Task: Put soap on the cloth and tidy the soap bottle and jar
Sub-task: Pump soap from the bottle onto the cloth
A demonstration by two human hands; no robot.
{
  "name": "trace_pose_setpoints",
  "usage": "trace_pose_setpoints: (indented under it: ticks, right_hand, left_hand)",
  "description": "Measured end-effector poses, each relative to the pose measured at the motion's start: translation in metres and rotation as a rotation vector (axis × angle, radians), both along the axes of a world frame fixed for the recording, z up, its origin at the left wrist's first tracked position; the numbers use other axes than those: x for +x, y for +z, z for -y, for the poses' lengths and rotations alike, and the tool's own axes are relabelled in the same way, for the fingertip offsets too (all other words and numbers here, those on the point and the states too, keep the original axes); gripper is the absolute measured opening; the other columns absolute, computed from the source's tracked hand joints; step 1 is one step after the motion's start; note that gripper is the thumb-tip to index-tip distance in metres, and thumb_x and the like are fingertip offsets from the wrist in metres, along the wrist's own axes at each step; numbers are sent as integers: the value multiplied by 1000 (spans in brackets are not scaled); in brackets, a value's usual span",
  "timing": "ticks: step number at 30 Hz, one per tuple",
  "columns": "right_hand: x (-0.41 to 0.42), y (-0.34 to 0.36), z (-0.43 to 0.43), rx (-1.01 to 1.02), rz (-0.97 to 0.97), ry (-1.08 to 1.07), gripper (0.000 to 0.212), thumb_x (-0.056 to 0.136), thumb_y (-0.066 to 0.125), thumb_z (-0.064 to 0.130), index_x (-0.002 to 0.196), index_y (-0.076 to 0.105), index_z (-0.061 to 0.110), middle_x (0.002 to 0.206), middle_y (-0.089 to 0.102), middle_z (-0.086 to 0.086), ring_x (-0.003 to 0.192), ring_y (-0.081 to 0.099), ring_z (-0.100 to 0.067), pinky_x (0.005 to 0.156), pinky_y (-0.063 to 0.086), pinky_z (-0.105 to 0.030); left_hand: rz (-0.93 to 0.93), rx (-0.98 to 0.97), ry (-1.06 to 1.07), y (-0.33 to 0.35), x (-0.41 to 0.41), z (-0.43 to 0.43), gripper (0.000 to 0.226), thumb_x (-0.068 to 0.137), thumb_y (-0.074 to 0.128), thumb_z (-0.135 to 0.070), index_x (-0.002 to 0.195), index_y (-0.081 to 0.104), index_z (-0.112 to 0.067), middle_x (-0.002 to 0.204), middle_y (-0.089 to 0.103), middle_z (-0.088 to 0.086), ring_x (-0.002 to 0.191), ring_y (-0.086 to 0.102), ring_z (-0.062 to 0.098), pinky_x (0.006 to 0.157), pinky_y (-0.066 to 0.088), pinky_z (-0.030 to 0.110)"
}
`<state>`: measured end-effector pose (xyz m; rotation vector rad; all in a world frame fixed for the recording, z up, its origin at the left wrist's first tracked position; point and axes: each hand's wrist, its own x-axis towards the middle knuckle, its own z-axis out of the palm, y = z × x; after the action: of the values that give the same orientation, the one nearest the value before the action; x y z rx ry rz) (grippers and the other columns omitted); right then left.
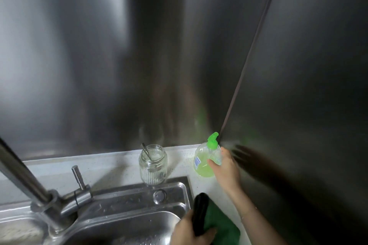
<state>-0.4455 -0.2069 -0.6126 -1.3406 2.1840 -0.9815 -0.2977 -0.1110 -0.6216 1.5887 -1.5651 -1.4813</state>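
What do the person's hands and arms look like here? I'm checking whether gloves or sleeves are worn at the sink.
Both are bare. The right hand wears no glove, and its forearm shows no sleeve, watch or band. The left hand is also ungloved, with no ring visible; only its wrist area shows at the frame's bottom edge.

The jar (153,164) stands upright on the counter (111,167), just behind the sink (127,205) rim, with a spoon (146,151) leaning inside it. To its right, near the corner where the two wall panels meet, stands the soap bottle (205,162), with the right hand (225,167) against its right side. The faucet (25,183) rises at the left of the sink, its lever (78,177) just right of it. The cloth (221,225) lies on the counter right of the sink, before the bottle, with the left hand (189,230) and a dark handle (200,213) at its left edge.
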Motion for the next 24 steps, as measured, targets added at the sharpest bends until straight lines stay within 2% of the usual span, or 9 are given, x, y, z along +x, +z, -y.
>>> trace_pose_setpoints:
  ticks: [2,4,7,10,13,17,19,21,24]
  right_hand:
    - [2,-1,11,-29,21,3,53,74,69,25,122,52,11,120,63,-10,106,59,-32,82,46,-34]
    - [5,-3,20,-30,49,-12,53,73,71,27,120,51,11,117,63,-12,105,59,-33,81,45,-35]
    - [8,-8,27,1,23,-40,50,75,69,29,116,51,7,116,62,-14,106,58,-36,76,44,-34]
    - [6,-9,25,-38,22,-76,41,78,67,26,109,53,5,112,65,-14,104,59,-36,77,46,-37]
    - [3,-4,7,-120,98,-83,36,76,72,23,104,56,6,96,69,-10,93,63,-35,70,45,-34]
    - [-1,4,-31,-217,230,-3,32,71,77,18,100,61,15,83,70,-1,79,64,-23,71,48,-35]
    - [0,8,-46,-235,266,69,32,70,78,14,97,64,21,78,72,10,77,64,-5,73,48,-22]
    - [4,13,-56,-247,284,131,33,67,80,11,93,64,25,77,70,26,74,61,8,67,43,-6]
    - [4,17,-66,-267,310,169,32,62,79,16,89,65,24,81,70,26,74,61,8,67,42,-6]
  left_hand:
    - [-207,129,145,-4,22,-4,88,55,81,-49,128,47,-12,121,59,2,120,55,13,80,43,0]
    - [-392,43,235,-4,38,-6,84,28,93,-37,105,64,-17,104,75,1,99,69,15,87,53,23]
    - [-485,-18,402,12,49,-12,44,40,76,-8,79,67,-26,70,77,-14,71,73,11,67,57,22]
    - [-614,-70,521,25,41,-1,42,49,72,-6,84,63,-28,64,74,-21,73,70,3,72,51,24]
    - [-547,-306,555,40,25,9,56,64,64,-12,119,54,-15,99,69,-7,106,63,16,92,44,28]
    - [-442,-539,378,56,11,35,51,68,54,-9,115,42,-20,93,64,-34,88,61,-13,78,46,6]
    - [-335,-606,194,59,4,52,60,71,51,0,123,43,-28,98,59,-45,95,58,-18,80,43,-1]
    - [-207,-685,6,52,-3,65,71,70,47,5,127,47,-36,111,62,-35,108,58,-10,91,43,5]
    - [-95,-696,-84,37,-7,77,61,70,47,4,120,59,-30,114,69,-12,110,61,3,92,43,9]
